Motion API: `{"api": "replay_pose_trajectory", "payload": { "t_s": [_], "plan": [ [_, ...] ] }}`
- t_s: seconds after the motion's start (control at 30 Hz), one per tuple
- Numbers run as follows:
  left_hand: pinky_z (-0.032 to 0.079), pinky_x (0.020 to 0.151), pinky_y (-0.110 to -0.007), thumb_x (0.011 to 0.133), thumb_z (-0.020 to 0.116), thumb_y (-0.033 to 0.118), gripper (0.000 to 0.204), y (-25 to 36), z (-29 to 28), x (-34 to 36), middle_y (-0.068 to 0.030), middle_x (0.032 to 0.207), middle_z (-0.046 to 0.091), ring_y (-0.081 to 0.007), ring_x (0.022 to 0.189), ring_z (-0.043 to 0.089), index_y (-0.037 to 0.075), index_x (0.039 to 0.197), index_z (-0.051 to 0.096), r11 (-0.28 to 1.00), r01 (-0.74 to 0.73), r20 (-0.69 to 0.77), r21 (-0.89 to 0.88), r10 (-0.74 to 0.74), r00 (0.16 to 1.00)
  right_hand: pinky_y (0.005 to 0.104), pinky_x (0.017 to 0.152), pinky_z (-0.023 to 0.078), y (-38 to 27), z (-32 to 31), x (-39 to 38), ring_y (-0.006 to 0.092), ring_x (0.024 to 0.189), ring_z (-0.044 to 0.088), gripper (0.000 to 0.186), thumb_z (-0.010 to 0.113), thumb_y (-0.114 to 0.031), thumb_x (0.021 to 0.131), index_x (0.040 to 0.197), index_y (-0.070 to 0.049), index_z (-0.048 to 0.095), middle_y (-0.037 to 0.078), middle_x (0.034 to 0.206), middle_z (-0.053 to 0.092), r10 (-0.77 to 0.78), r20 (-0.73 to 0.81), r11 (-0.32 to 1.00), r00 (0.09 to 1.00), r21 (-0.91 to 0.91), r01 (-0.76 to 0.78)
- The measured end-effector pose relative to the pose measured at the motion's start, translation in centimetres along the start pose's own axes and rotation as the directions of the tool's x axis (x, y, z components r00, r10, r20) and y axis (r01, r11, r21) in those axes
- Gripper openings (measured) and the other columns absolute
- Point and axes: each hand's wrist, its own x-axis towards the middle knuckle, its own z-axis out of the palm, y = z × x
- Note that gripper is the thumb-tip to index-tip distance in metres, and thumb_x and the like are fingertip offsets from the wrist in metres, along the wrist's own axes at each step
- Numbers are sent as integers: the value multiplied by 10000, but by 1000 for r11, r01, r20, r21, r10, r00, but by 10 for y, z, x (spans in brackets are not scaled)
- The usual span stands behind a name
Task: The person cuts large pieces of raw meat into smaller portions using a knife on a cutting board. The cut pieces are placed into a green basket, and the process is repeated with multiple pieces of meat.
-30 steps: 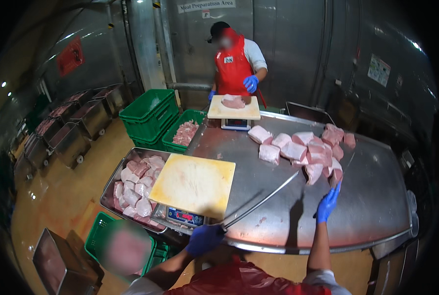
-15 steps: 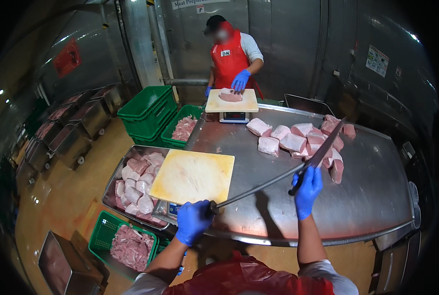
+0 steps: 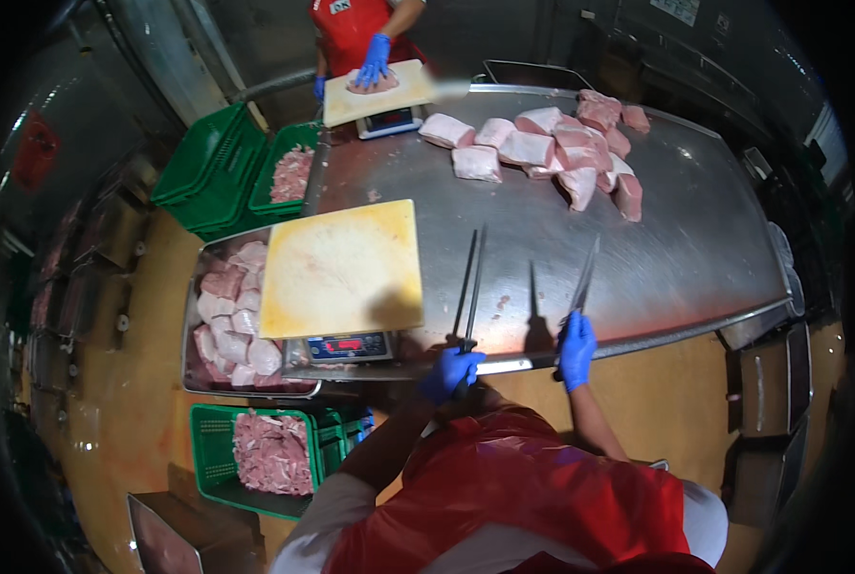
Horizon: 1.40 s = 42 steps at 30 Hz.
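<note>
Left to right along the near edge of the steel desk (image 3: 695, 258).

Off the desk's left edge we count two green crates (image 3: 219, 167) stacked toward the far left corner, one green crate of meat (image 3: 291, 174) beside them, and one more green crate of meat scraps (image 3: 272, 452) on the floor below the near left corner. A metal tray (image 3: 231, 320) of pale meat pieces hangs at the left edge.

At the near left corner: one yellow cutting board (image 3: 343, 268) sitting on a scale (image 3: 349, 346).

Our left hand (image 3: 451, 371), blue-gloved, has its grip closed around the handle of a long dark rod, a sharpening steel (image 3: 469, 287), which points away across the desk.

Our right hand (image 3: 577, 349), also gloved, is closed on one knife (image 3: 582, 279), blade angled up and away. Steel and knife are well apart, both over the near edge.

Far right of the centre: a pile of meat cuts (image 3: 552, 148), roughly a dozen; exact count unclear.

Far edge: a second person's gloved hand (image 3: 375, 59) rests on meat on a second board (image 3: 377, 91).
</note>
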Motion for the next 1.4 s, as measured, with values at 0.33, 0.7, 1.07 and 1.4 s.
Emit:
{"api": "replay_pose_trajectory", "payload": {
  "t_s": [0.33,0.7,1.07,1.4],
  "plan": [
    [502,559,-384,862,689,238,239,62,-42,208,-114,670,601,-251,570,607,30,796,594,998,-58,-386,-20,46,921,240,454,323,20,-128,4,41,532,405,331,523,-270,1052,786,-74,553,-30,621,473,128,-246,989,961,-35,-141],
    [368,1117,-492,629,809,656,1228,221,18,439,-355,1443,401,-448,1367,403,-46,1499,300,340,299,-450,892,602,660,232,497,324,53,-196,125,43,568,398,260,497,-205,1064,863,-57,571,-42,654,446,152,-333,985,931,131,-114],
    [423,1084,-464,596,807,612,1030,291,-2,536,-281,1394,524,-422,1303,510,217,1471,435,94,474,-437,876,570,695,217,480,320,92,-301,171,36,535,403,283,509,-253,1058,896,-50,620,-25,665,495,234,-495,968,837,36,-249],
    [542,817,-382,806,682,208,443,149,13,401,-91,1084,614,-209,965,610,130,1218,539,900,-226,-409,374,378,831,215,537,343,48,-217,235,43,597,436,269,513,-222,1057,871,-61,622,-36,685,517,224,-252,974,941,38,-222]
  ]
}}
